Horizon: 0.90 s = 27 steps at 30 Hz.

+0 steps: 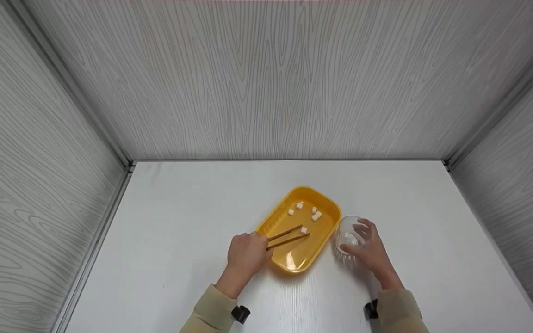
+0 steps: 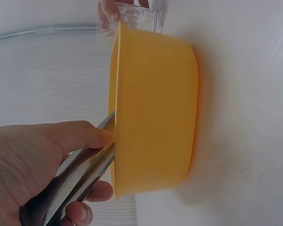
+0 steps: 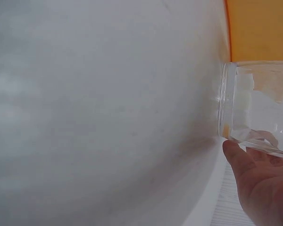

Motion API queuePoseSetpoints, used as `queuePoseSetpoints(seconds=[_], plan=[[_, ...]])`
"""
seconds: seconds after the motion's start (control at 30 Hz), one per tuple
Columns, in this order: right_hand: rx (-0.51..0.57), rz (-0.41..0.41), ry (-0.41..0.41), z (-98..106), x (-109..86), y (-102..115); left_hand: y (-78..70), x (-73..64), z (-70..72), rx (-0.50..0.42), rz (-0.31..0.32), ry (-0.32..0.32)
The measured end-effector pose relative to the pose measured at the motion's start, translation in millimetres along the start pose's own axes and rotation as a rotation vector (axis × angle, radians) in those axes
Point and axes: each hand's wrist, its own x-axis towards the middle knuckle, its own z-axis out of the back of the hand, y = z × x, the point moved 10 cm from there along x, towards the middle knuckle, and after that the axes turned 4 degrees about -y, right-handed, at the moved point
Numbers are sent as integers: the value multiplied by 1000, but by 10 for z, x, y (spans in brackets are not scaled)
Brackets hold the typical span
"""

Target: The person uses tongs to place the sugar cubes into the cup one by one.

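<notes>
My left hand (image 1: 248, 252) grips a pair of metal tongs (image 1: 289, 240) over the near left rim of a yellow tray (image 1: 304, 267). The two arms of the tongs reach into the tray, their tips apart on either side of a small white cube (image 1: 304, 230). In the left wrist view, the tray's wall (image 2: 155, 113) hides the tips. On the right, my right hand (image 1: 370, 247) holds a clear glass (image 3: 262, 108), thumb near its base and fingers around its far side. White cubes (image 1: 350, 239) lie inside the glass, which stands close beside the tray.
Several more white cubes (image 1: 316, 216) lie scattered in the far half of the tray. The white tabletop (image 1: 178, 217) is bounded by grey wood-grain panels (image 1: 266, 83) at the back and both sides.
</notes>
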Motion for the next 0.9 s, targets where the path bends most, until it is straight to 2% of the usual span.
queuePoseSetpoints(seconds=[0.3,0.4,0.9], plan=[[-34,-8,-1,0,-63,133,3,-2,-9,-11,7,13],[-21,7,-5,7,-13,38,2,0,-11,-8,8,15],[5,20,-9,12,-1,14,-12,-9,2,50,-18,-2]])
